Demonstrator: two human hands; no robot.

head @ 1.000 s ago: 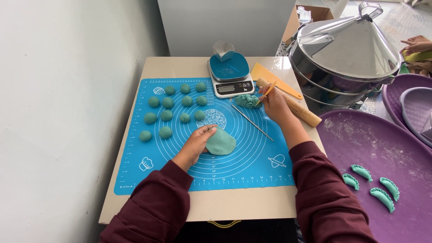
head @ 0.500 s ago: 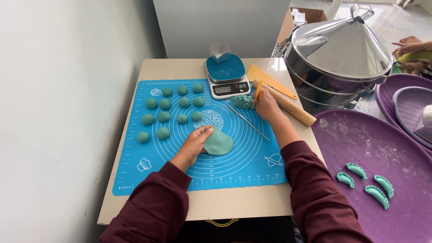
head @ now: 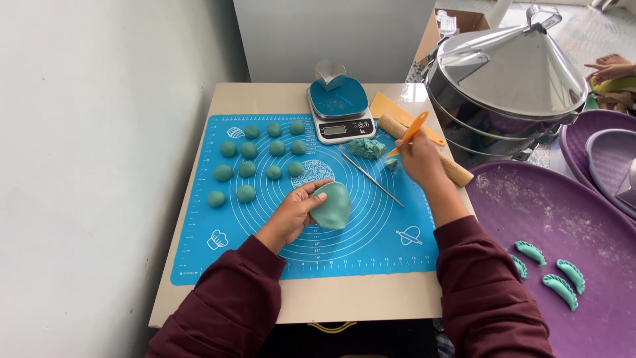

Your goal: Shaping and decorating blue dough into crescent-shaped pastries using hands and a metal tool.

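My left hand (head: pixel 296 212) holds a flattened green dough round (head: pixel 332 205), lifted and tilted over the middle of the blue silicone mat (head: pixel 371 245). My right hand (head: pixel 420 159) grips an orange spatula (head: pixel 409 132) at the mat's right edge, its tip pointing down toward a lump of green dough (head: pixel 366 148) near the scale. A thin metal rod (head: pixel 372 179) lies diagonally on the mat between my two hands. Several small green dough balls (head: pixel 254 158) sit in rows on the mat's left half.
A blue kitchen scale (head: pixel 339 111) stands at the table's back. A wooden rolling pin (head: pixel 456 170) lies under my right hand. A large metal steamer with conical lid (head: pixel 506 79) is at right. A purple tray (head: pixel 530 212) holds several shaped green dumplings (head: pixel 560 288). Another person's hand (head: pixel 609 66) shows far right.
My left hand has lifted the dough round off the mat and tilted it up. My right hand has picked up the orange spatula and drawn slightly back from the dough lump.
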